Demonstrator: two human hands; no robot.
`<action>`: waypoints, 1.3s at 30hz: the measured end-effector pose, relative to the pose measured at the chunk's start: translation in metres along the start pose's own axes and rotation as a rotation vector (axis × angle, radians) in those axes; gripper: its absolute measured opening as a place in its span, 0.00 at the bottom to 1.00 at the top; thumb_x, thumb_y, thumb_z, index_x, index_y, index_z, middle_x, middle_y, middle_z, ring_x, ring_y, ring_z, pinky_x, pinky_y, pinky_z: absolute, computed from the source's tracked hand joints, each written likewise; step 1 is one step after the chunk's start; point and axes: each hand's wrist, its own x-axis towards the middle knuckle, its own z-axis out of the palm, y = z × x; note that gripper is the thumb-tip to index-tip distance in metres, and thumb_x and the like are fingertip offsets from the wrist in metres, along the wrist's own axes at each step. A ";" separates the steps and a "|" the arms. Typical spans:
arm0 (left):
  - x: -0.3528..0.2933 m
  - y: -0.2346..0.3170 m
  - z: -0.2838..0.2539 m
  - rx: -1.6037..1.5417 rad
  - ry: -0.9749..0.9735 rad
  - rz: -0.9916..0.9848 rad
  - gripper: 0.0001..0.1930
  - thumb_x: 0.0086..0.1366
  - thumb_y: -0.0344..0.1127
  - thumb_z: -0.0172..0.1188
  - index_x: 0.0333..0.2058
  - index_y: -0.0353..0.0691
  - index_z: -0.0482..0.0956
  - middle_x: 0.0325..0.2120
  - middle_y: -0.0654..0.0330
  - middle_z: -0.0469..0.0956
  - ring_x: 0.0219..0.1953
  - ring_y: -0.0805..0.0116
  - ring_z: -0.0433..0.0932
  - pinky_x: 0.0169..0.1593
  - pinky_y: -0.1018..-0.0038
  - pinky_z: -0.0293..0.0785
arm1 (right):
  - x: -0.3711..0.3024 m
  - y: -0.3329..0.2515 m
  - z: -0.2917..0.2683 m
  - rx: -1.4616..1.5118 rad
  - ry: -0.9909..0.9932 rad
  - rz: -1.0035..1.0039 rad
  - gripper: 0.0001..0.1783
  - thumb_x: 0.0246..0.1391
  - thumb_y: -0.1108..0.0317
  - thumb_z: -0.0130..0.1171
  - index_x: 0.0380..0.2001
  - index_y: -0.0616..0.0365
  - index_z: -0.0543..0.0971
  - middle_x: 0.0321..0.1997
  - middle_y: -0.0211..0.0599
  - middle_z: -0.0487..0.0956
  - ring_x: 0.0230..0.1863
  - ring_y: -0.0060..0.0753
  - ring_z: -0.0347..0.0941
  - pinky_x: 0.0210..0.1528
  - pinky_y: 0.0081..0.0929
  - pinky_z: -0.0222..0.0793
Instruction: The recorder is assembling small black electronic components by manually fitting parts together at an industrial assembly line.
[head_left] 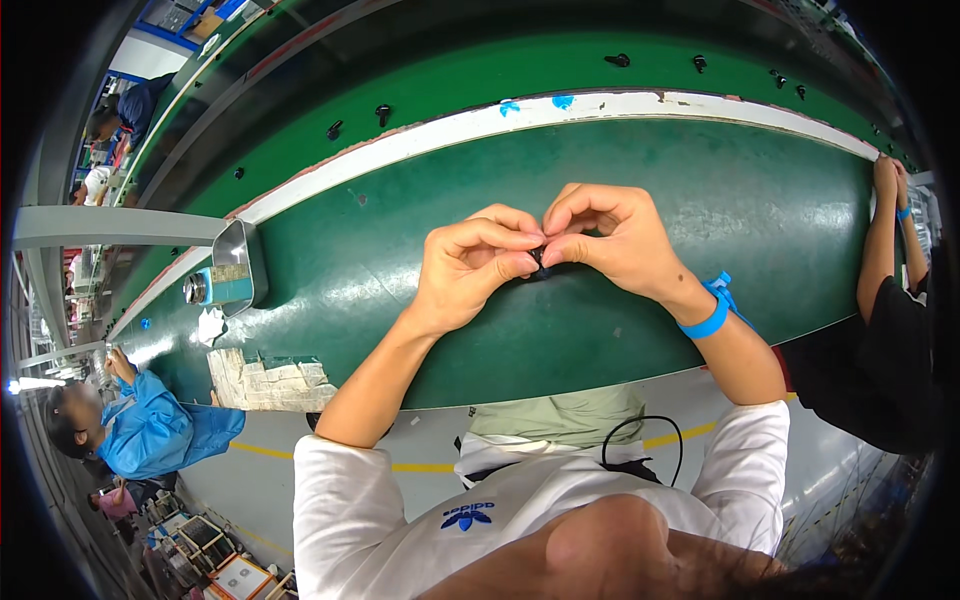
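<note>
Over the middle of the green workbench (420, 220), my two hands meet at a small black part (539, 262). My left hand (475, 262) pinches it from the left between thumb and fingers. From the right, my right hand (615, 235) closes thumb and forefinger on the same part. Fingertips cover most of it, so its exact kind cannot be made out. A blue wrist strap (712, 312) is tied round my right wrist.
Beyond a white ledge (420, 140), several small black parts (383, 115) lie spaced along a green belt. At the left are a metal tray (240, 265) and a worn, taped sheet (268, 382). Co-workers sit at left (150, 425) and right (880, 330).
</note>
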 end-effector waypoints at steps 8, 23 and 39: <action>0.002 0.005 0.009 0.073 0.019 0.121 0.08 0.62 0.22 0.62 0.41 0.34 0.78 0.43 0.44 0.78 0.44 0.63 0.78 0.48 0.69 0.77 | -0.002 -0.002 0.006 0.031 0.040 0.074 0.08 0.51 0.80 0.65 0.32 0.67 0.75 0.36 0.38 0.78 0.36 0.27 0.78 0.40 0.22 0.77; 0.003 0.004 0.002 0.058 0.167 0.176 0.10 0.60 0.17 0.61 0.41 0.31 0.78 0.45 0.46 0.77 0.45 0.63 0.78 0.50 0.69 0.78 | -0.002 0.002 0.013 0.195 0.099 0.034 0.10 0.52 0.84 0.61 0.39 0.69 0.76 0.41 0.42 0.78 0.39 0.29 0.78 0.40 0.23 0.78; 0.002 0.002 0.005 0.174 0.190 0.201 0.10 0.58 0.16 0.62 0.39 0.30 0.80 0.42 0.50 0.77 0.44 0.65 0.78 0.49 0.70 0.79 | -0.003 0.006 0.019 -0.204 0.136 -0.332 0.14 0.47 0.87 0.64 0.39 0.68 0.80 0.42 0.43 0.76 0.41 0.29 0.76 0.40 0.21 0.78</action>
